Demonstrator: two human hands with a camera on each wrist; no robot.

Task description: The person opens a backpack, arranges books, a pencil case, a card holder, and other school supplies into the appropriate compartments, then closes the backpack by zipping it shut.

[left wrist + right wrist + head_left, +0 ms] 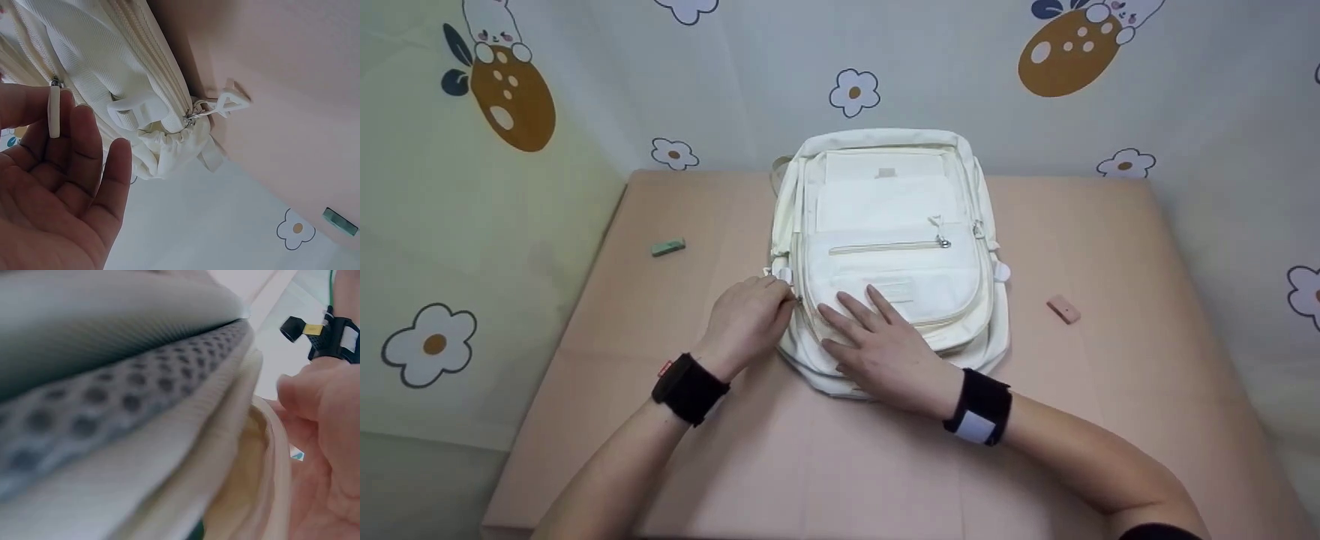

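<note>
A cream-white backpack (pixel 892 202) lies front side up on the table, its top toward the back wall. At its left edge, my left hand (pixel 746 319) pinches a zipper pull (pixel 54 111), a flat pale tab seen edge-on in the left wrist view. My right hand (pixel 892 360) rests on the lower front pocket with its fingers spread and fairly straight. In the right wrist view, an opening with a beige lining (pixel 239 489) gapes beside the right hand, and a bit of something dark green (pixel 197 530) shows low inside it.
A green eraser-like block (pixel 668 247) lies on the table left of the backpack, and a pink block (pixel 1063 309) lies to its right. Another zipper with a triangular white pull (pixel 232 102) hangs at the bag's side. Flower-patterned cloth (pixel 765 67) walls surround the table (pixel 840 465).
</note>
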